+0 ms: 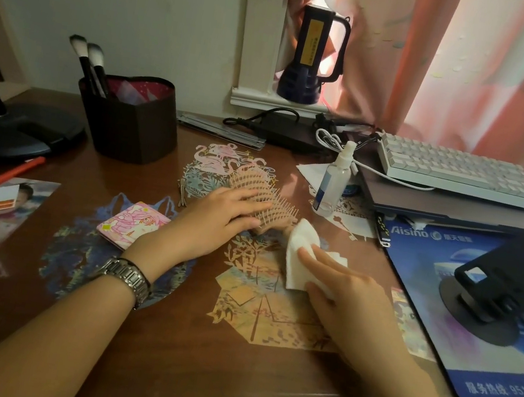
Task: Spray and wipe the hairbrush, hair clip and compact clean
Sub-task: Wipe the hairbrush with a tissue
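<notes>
Brown wooden desk (179, 351) under everything, patterned paper cut-outs pressed flat beneath both sets of fingers. Beyond the right fingertips, blue mouse pad (454, 365) at the desk's right edge, with a black phone stand (514, 275) on it. Farther off past those fingertips, white keyboard (456, 170) stacked on a closed laptop (453, 209). Well beyond the left fingers, dark pen holder (134, 121) with two makeup brushes (86, 61) standing in it; black lamp base (11, 132) further left still.

Left hand (210, 228), wristwatch on the wrist, laid over the hairbrush (264, 195): fingers slightly spread and extended, resting on the bristle rows, thumb against the brush's near edge. Brush lying on the desk, bristles up, directly under and beyond the left fingertips, angled toward the right hand.

Right hand (342, 288) on a white cloth (302, 257): index finger stretched flat along it, other fingers curled over its rear part, cloth's pointed end just beside the brush's near tip; contact between cloth and brush impossible to tell.

Clear spray bottle (334, 182) upright, beyond the right fingertips and just right of the brush.

Pink compact (131, 225) flat on the desk, just left of the left wrist, apart from the fingers.

Hair clip not made out.
</notes>
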The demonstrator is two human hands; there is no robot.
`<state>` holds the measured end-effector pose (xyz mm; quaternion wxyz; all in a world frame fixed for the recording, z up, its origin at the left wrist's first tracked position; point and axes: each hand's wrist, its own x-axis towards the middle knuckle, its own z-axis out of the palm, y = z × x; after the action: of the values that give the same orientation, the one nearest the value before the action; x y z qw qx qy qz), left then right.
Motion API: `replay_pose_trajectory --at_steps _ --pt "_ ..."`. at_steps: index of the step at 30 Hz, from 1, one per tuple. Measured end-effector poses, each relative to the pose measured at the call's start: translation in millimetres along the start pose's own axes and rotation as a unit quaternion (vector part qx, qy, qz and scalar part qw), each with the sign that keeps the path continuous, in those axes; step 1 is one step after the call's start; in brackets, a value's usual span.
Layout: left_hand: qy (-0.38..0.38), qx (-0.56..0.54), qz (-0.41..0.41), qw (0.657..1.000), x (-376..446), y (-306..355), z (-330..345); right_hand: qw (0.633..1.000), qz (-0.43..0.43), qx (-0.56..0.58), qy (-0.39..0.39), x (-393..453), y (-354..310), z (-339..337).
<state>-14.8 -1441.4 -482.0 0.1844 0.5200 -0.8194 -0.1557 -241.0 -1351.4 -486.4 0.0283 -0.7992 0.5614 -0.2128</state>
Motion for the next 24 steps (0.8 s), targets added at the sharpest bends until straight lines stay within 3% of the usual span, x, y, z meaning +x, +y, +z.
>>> replay_pose_trajectory --at_steps 7,24 --pt "0.005 0.004 0.001 1.0 1.2 -0.7 1.0 1.0 -0.002 -0.015 0.024 -14.4 2.1 -4.7" --pt "0.013 0.031 -0.022 0.999 2.2 -0.4 -2.5 1.0 0.005 0.016 0.001 53.9 -0.4 19.4"
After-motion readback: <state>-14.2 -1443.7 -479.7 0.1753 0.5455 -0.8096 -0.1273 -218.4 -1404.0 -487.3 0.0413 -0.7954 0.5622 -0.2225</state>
